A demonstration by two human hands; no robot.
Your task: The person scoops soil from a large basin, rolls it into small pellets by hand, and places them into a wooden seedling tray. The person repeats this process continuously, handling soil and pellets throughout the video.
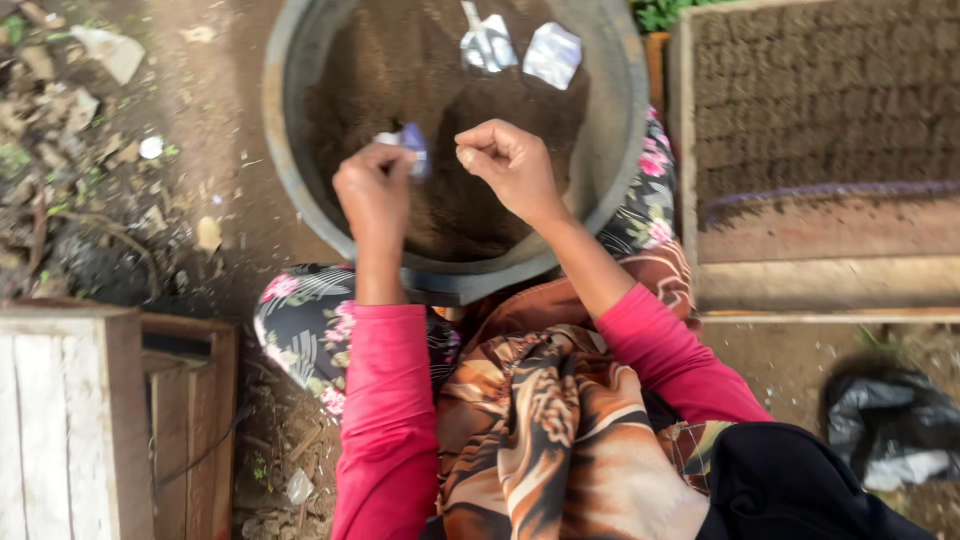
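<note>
Two hands over soil basin point(300, 150) | left hand point(372, 190) grips small packet point(410, 145), axis unclear | right hand point(510, 160) clenched

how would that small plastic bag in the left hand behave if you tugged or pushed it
The small plastic bag probably flops and crumples: it looks thin and creased in the left hand. Likely very light, as it seems pinched by fingers alone. Its shiny film may be slippery.

Two silvery foil packets point(520, 48) on soil in basin; small bluish-white packet point(408, 145) in left hand point(372, 185).
</note>
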